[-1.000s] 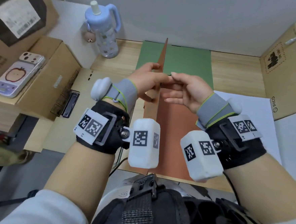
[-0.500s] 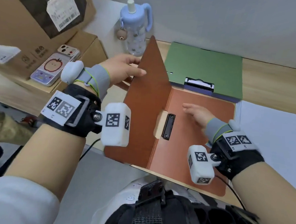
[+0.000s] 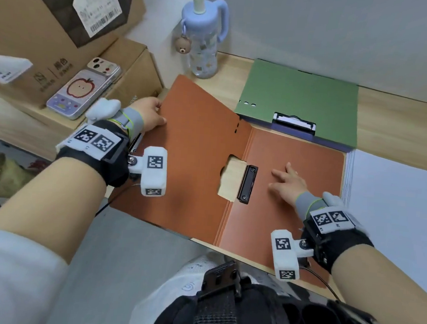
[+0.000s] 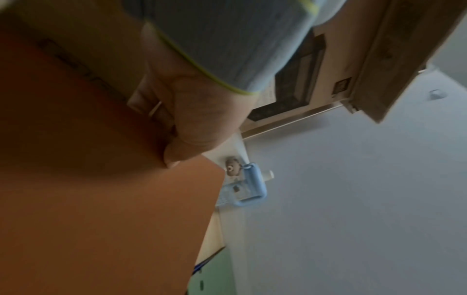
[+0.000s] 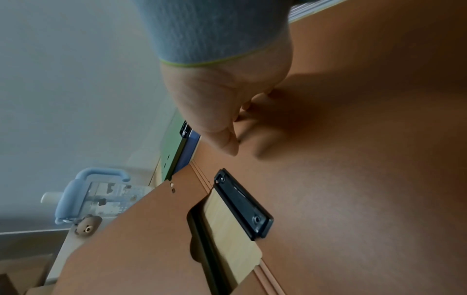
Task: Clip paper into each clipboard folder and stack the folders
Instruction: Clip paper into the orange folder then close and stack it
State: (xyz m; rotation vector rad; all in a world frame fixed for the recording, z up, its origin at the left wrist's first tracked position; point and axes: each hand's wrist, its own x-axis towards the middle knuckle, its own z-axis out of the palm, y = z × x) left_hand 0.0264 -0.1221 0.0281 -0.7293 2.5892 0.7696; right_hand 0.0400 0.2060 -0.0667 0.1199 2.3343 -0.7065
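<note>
The brown folder (image 3: 256, 180) lies open on the desk (image 3: 400, 116), its spine running away from the person and its black clip (image 3: 247, 184) lying along that spine, just to the thumb side of the right hand (image 3: 288, 183). That hand rests flat on the bare right panel with fingers spread and relaxed, holding nothing. The paper stack (image 3: 394, 199) the clip needs lies just beyond the hand's outer side, butting the folder's right edge, its long axis parallel to the spine; the right hand is plainly the nearer one, and a short sideways reach looks enough to fetch a sheet. The left hand (image 3: 149, 113) grips the far left edge of the raised cover, thumb on top, keeping it tilted open, well apart from the paper. Past the right hand's fingertips lies the closed green folder (image 3: 298, 92) on top of a blue one, touching the brown folder's far edge. Beyond the left hand stand a blue bottle (image 3: 203, 37), cardboard boxes (image 3: 39, 35) and a phone (image 3: 83, 92), none in the way.
</note>
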